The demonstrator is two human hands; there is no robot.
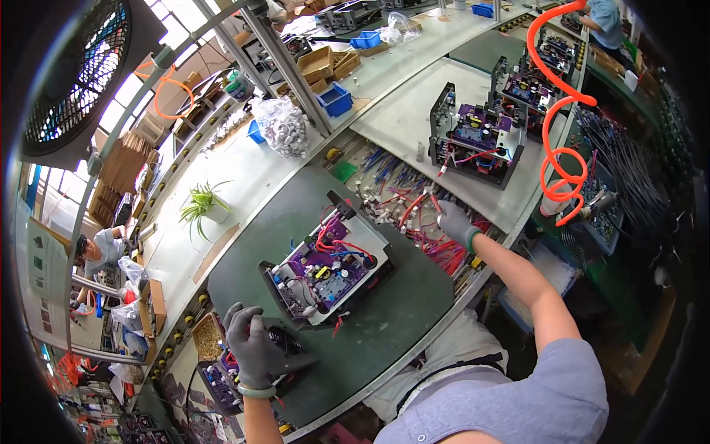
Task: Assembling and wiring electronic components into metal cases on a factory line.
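Note:
My right hand (pixel 456 223), in a grey glove, reaches over the bed of loose wires and pinches a red wire lead (pixel 432 200) with a white connector end. My left hand (pixel 254 348), also gloved, is by the black panel (pixel 297 363) of another unit at the turntable's near left. Its fingers are loosely bent and slightly apart, with nothing visible between them; whether it touches the panel is unclear. Between my hands, an open electronic unit (pixel 325 274) with a purple circuit board and red and blue wires lies on the dark green round mat (pixel 392 325).
More open units (pixel 477 133) stand on the white board (pixel 399 111) at the far right. An orange coiled hose (pixel 546 133) hangs there. A potted plant (pixel 214 211) and a bag of white parts (pixel 281 129) sit on the bench. Metal posts (pixel 296 81) rise behind; a fan (pixel 81 74) is upper left.

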